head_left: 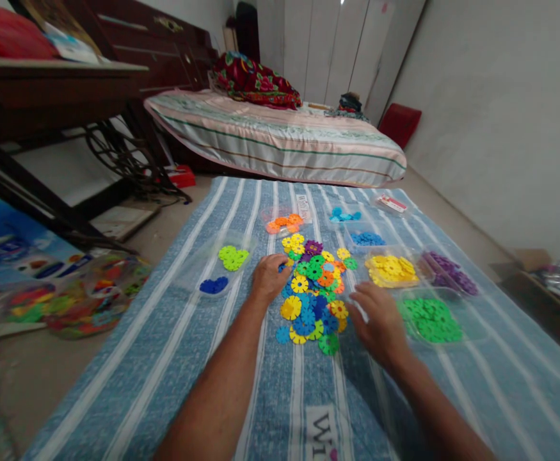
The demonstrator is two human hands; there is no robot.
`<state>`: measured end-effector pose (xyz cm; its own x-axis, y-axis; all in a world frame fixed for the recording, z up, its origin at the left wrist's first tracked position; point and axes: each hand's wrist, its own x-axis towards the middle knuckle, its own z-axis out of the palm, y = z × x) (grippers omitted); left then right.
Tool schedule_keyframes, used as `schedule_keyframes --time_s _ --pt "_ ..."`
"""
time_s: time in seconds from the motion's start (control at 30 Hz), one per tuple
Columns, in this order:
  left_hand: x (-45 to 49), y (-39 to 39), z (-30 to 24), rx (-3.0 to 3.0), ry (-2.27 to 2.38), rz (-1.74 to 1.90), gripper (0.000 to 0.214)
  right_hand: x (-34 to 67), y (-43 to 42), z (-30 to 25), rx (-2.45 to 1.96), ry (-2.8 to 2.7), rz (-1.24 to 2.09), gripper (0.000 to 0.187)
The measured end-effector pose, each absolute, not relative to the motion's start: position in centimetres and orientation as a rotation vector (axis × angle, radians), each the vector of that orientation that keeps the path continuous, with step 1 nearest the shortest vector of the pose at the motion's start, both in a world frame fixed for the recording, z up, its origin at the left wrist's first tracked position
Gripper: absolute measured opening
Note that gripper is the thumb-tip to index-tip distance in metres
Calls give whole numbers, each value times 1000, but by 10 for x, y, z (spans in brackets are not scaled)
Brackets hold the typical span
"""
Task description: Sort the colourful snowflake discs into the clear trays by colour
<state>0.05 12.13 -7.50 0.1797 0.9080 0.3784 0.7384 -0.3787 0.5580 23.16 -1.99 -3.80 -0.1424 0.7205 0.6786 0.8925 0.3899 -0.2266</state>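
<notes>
A mixed heap of notched, flower-shaped plastic discs (299, 284) in several colours lies on the striped cloth between my hands. My left hand (270, 278) is at the heap's left edge, its fingers pinched on a blue disc (282, 267) that is mostly covered by them. On the other side, my right hand (378, 317) hovers beside the heap, fingers apart and slightly blurred, with nothing seen in it. Just right of that hand stands a clear tray of green discs (433, 319). Behind it is a box of yellow discs (391, 270).
Purple discs (450, 272), blue discs (367, 239) and light blue discs (344, 215) fill further boxes at the right. Orange discs (284, 223) sit at the back. A left tray holds lime discs (234, 257) and dark blue discs (213, 285). A bed (280, 137) stands beyond.
</notes>
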Motion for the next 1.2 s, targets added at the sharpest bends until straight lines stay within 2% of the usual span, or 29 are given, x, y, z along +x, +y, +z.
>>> schedule_keyframes --time_s 0.23,0.73,1.2 --pt "1 120 -75 2223 1598 957 15 188 -44 -73 -1302 -1990 -81 16" --pt "1 120 -76 2233 1602 968 17 164 -23 -76 -1396 -2013 -57 16" --pt "1 120 -77 2221 1610 973 17 164 -18 -78 -1235 -1996 -111 16"
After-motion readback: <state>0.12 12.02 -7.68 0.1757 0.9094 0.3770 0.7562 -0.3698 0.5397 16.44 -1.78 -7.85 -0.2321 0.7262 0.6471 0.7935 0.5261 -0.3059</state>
